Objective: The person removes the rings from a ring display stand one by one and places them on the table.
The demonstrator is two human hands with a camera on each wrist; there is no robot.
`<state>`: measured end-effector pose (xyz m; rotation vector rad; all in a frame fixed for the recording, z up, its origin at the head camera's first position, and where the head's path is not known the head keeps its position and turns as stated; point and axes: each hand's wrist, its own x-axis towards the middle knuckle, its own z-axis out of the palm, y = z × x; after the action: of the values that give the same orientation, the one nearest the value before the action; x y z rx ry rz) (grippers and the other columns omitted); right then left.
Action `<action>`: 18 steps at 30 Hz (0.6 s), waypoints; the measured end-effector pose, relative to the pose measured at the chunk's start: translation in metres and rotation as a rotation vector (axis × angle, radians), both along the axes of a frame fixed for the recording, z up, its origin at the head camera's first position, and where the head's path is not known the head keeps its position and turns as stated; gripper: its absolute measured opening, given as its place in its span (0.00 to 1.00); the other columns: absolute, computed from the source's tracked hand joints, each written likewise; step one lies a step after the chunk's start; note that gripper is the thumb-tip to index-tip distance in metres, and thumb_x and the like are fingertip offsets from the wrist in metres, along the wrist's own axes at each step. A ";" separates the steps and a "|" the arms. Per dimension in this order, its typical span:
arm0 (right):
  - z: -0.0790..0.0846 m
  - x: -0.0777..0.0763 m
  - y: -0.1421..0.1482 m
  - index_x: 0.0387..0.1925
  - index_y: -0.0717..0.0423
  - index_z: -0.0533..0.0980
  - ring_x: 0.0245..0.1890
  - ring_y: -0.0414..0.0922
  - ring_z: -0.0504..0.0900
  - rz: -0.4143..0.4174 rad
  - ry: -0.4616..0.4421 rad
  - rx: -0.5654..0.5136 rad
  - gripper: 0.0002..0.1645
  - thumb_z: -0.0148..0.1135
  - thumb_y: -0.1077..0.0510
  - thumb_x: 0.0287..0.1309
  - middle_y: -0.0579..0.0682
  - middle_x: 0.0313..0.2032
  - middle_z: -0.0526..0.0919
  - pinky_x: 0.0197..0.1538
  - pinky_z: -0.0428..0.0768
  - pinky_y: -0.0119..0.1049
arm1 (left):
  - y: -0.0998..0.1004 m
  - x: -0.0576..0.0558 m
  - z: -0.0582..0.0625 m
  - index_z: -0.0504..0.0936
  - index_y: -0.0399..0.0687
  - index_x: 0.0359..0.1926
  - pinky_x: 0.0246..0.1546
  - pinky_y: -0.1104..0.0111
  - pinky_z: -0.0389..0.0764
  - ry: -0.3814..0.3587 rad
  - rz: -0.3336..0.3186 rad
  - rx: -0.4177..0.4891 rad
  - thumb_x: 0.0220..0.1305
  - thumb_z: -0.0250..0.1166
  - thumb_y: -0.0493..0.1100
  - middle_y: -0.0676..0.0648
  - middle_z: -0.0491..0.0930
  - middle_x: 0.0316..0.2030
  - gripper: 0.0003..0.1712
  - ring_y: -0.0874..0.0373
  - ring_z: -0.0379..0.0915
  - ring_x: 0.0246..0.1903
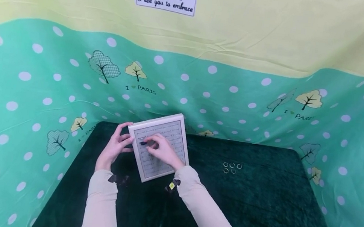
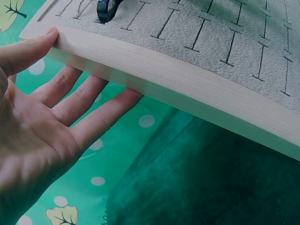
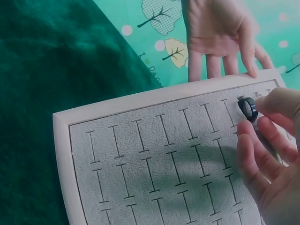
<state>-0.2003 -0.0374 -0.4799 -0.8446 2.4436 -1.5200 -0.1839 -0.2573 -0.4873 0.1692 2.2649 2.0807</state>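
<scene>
A ring display tray with a pale frame and a grey padded face of slits stands tilted on the dark green cloth. My left hand grips its left edge, thumb on the frame's front and fingers behind. In the left wrist view, that thumb presses near a corner of the frame. My right hand reaches across the padded face and pinches a glossy black ring between thumb and fingertips. The ring's lower edge is at a slit in the row nearest my left hand. No other ring shows in the visible slits.
Several thin metal rings lie in two short rows on the dark green cloth, right of the tray. A green and yellow printed curtain rises behind and at both sides of the cloth-covered surface.
</scene>
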 end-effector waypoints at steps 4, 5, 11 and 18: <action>-0.001 -0.002 -0.004 0.48 0.56 0.81 0.34 0.39 0.74 -0.022 0.014 0.031 0.15 0.65 0.65 0.58 0.47 0.39 0.72 0.38 0.75 0.30 | 0.000 0.001 0.001 0.55 0.57 0.70 0.47 0.42 0.75 -0.002 -0.002 -0.004 0.71 0.57 0.41 0.30 0.68 0.59 0.32 0.45 0.73 0.52; -0.001 -0.002 -0.006 0.47 0.56 0.81 0.34 0.39 0.73 -0.026 0.013 0.035 0.14 0.65 0.65 0.58 0.47 0.39 0.71 0.38 0.75 0.30 | 0.000 0.001 0.001 0.55 0.58 0.70 0.47 0.42 0.75 -0.004 0.001 -0.003 0.71 0.57 0.41 0.30 0.68 0.59 0.31 0.45 0.73 0.52; 0.001 -0.003 -0.010 0.42 0.57 0.82 0.34 0.38 0.72 -0.038 0.015 0.065 0.10 0.66 0.65 0.58 0.45 0.36 0.70 0.40 0.73 0.28 | -0.001 0.000 0.000 0.54 0.57 0.70 0.47 0.41 0.74 -0.004 -0.003 0.001 0.71 0.57 0.41 0.29 0.68 0.59 0.32 0.46 0.73 0.51; 0.005 -0.006 -0.010 0.36 0.57 0.82 0.35 0.38 0.71 -0.031 0.027 0.112 0.04 0.66 0.65 0.57 0.45 0.35 0.69 0.41 0.72 0.27 | -0.001 -0.002 -0.003 0.55 0.59 0.69 0.46 0.42 0.75 -0.013 -0.004 0.004 0.71 0.58 0.41 0.29 0.68 0.59 0.31 0.48 0.74 0.51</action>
<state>-0.2065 -0.0469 -0.4753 -0.8146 2.5452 -1.3751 -0.1856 -0.2580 -0.4907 0.1592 2.2507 2.0788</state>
